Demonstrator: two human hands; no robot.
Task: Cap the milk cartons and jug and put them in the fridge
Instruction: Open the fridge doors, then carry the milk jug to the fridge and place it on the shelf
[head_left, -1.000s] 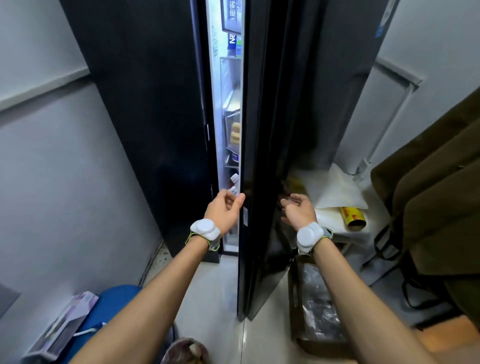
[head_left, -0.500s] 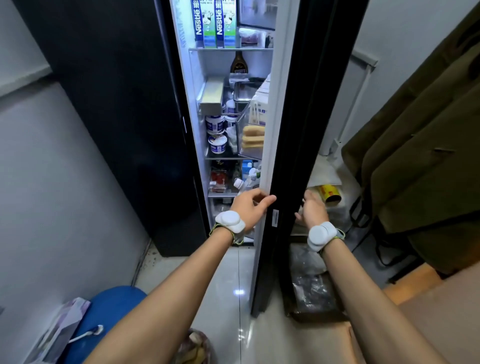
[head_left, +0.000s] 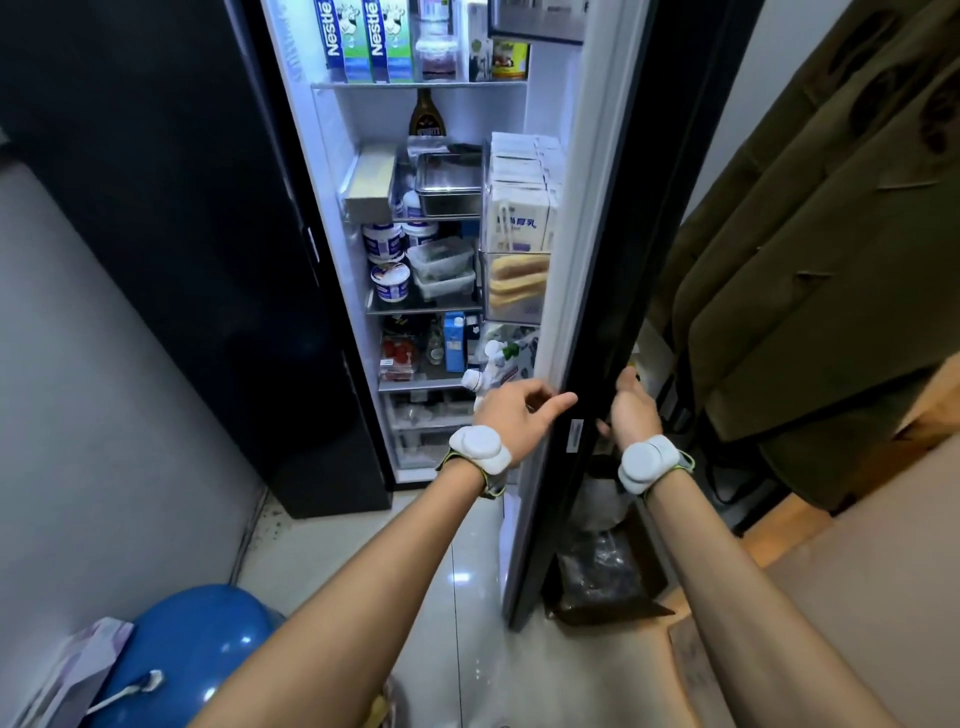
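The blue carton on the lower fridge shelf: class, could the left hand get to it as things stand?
Probably yes. The fridge door stands open, the left hand is empty at its edge just below that shelf, and the blue carton stands near the shelf front, though white bottles crowd its right.

Milk cartons (head_left: 363, 41) stand on the fridge's top shelf (head_left: 415, 84), upper centre; tubs (head_left: 389, 260) sit two shelves lower, door (head_left: 597, 260) right.

Fridge shelves: top shelf (head_left: 415, 84) with two Nestlé cartons (head_left: 363, 41); lower shelf (head_left: 421, 310) with white tubs (head_left: 389, 280); tiled floor (head_left: 467, 597) below.
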